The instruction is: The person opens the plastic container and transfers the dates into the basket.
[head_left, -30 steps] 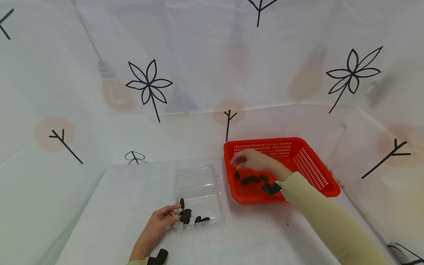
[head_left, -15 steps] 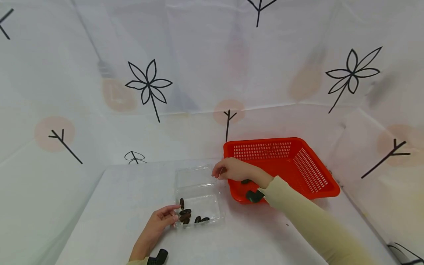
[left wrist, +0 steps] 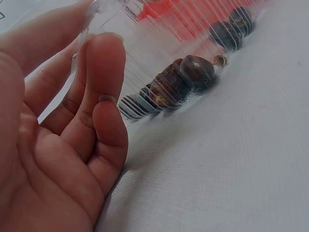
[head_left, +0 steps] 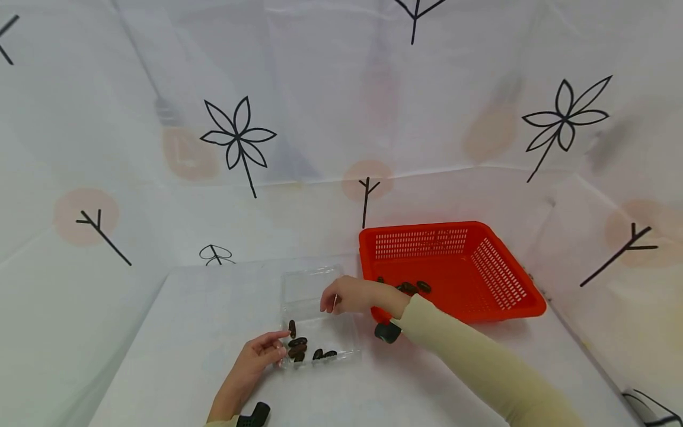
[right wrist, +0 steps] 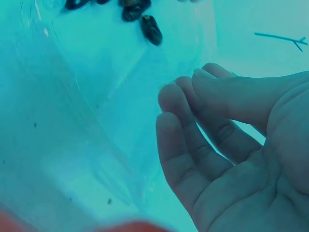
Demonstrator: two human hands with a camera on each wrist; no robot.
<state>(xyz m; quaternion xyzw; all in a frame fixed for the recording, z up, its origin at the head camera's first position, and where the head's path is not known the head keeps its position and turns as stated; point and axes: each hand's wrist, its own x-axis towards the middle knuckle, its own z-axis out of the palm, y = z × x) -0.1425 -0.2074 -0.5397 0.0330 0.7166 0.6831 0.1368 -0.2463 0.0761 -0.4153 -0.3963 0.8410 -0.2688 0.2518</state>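
A clear plastic clamshell box (head_left: 320, 323) lies with its lid folded back on the table. Several dark, glossy dates (head_left: 299, 343) lie along its left and front sides. My left hand (head_left: 258, 359) grips the box's left wall between thumb and fingers. Over the box's hinge and back right part hovers my right hand (head_left: 347, 295), fingers bent and thumb close to the fingertips. No date shows in the right hand (right wrist: 231, 130) in the right wrist view, but the thumb could hide one. More dates (head_left: 424, 287) lie in a red plastic basket (head_left: 453, 258), partly behind the right forearm.
The basket stands right of the box, near the back cloth. A white cloth covers the table (head_left: 213, 320), and a patterned white sheet (head_left: 320, 118) hangs behind it. Dark frame parts (head_left: 648, 406) show at the lower right corner.
My right hand has moved left and toward me, out of the red basket to above the box. The left hand keeps its place on the box wall.
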